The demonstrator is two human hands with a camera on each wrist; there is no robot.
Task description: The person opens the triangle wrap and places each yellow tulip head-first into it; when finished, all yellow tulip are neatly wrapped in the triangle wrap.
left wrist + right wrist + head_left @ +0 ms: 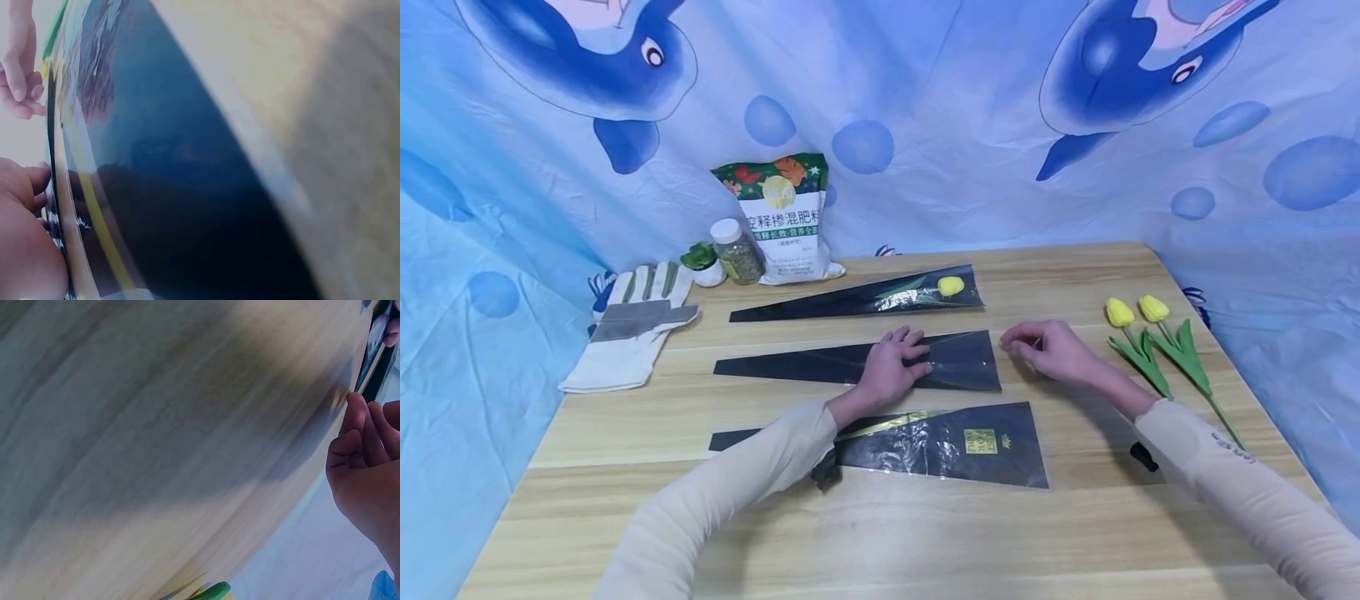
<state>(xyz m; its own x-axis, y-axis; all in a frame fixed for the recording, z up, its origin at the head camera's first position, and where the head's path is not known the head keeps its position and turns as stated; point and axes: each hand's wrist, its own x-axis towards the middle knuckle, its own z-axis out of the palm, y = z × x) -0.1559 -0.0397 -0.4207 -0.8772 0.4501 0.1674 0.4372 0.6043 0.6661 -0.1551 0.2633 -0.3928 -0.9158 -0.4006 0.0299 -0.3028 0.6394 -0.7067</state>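
Observation:
My left hand (891, 367) rests with spread fingers on the middle dark flower sleeve (962, 358), holding it against the table. Just off that sleeve's wide right end is my right hand (1052, 350), its fingers loosely bent. Nothing shows between its thumb and fingers in the right wrist view, where the hand (369, 450) is at the right edge. Behind lies another dark sleeve (835, 300) with a yellow tulip (951, 286) inside. A nearer sleeve (925, 454) with gold print lies partly under my left forearm.
Two yellow tulips (1120, 313) with green stems lie at the right. A white-grey glove (632, 325), a small potted plant (702, 260), a white-capped jar (737, 252) and a fertilizer bag (786, 225) are at the back left. A wooden table (887, 542) carries everything.

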